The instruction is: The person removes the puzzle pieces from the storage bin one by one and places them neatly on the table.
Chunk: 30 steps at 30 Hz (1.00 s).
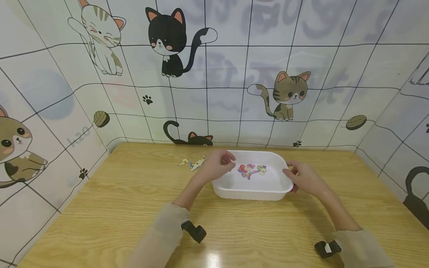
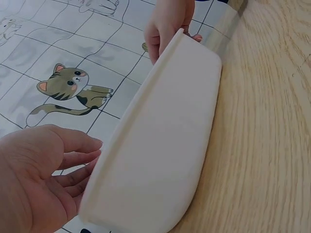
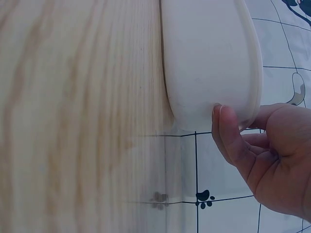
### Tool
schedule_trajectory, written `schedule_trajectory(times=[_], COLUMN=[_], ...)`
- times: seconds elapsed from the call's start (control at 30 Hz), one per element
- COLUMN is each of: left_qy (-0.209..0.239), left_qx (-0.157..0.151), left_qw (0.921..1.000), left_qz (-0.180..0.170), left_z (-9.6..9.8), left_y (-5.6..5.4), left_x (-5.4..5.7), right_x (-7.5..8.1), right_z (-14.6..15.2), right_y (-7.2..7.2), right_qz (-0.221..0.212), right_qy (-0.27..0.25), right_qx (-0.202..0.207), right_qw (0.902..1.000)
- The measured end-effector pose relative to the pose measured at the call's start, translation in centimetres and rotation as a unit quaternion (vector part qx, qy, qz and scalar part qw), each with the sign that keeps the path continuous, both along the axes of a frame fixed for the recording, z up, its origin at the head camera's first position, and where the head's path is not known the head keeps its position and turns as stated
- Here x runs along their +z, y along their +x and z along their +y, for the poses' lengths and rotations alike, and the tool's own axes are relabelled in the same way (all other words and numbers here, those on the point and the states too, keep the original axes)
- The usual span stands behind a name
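A white plastic basin (image 1: pixel 253 195) with rounded corners stands on the wooden table. Inside it lie several small colourful flat pieces (image 1: pixel 248 170), red, blue, pink and yellow. My right hand (image 1: pixel 305 179) grips the basin's right end; in the right wrist view the thumb (image 3: pixel 266 115) is at the rim and fingers (image 3: pixel 232 131) lie against the outer wall. Over the left end hovers my left hand (image 1: pixel 216 165), its fingers loosely bent with a gap to the thumb. In the left wrist view its fingertips are partly hidden behind the basin's rim (image 2: pixel 131 104).
Left of the basin, two small flat pieces lie on the table, a yellow one (image 1: pixel 183 161) and a yellow-and-blue one (image 1: pixel 197 163), near the left forearm. A cat-patterned cloth (image 1: pixel 228 104) hangs along the table's back and sides.
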<state>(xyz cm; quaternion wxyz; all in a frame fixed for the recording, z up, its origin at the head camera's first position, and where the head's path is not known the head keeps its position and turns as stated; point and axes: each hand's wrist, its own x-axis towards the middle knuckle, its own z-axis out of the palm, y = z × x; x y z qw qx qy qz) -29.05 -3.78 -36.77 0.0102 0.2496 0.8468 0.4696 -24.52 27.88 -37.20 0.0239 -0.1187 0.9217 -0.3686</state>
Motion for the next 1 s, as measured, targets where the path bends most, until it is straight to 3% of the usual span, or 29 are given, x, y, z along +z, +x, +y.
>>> schedule_trajectory(times=[0.27, 0.63, 0.83, 1.0], left_qy=[-0.037, -0.079, -0.119, -0.169], left_qx=[-0.009, 0.008, 0.024, 0.013], left_qw=[0.9989, 0.9967, 0.9916, 0.9854], left_qz=[0.028, -0.014, -0.043, -0.019], left_z=[2.0, 3.8, 4.5, 4.9], left_y=[-1.1, -2.0, -2.3, -2.6], left_x=[-0.9, -1.3, -1.4, -1.7], right_x=[-0.1, 0.0, 0.0, 0.1], right_z=[0.1, 0.0, -0.2, -0.2], right_y=[-0.1, 0.0, 0.2, 0.3], right_qz=[-0.002, 0.001, 0.001, -0.002], right_qy=[0.000, 0.002, 0.000, -0.001], right_qx=[-0.003, -0.004, -0.002, -0.007], right_qw=[1.0000, 1.0000, 1.0000, 1.0000])
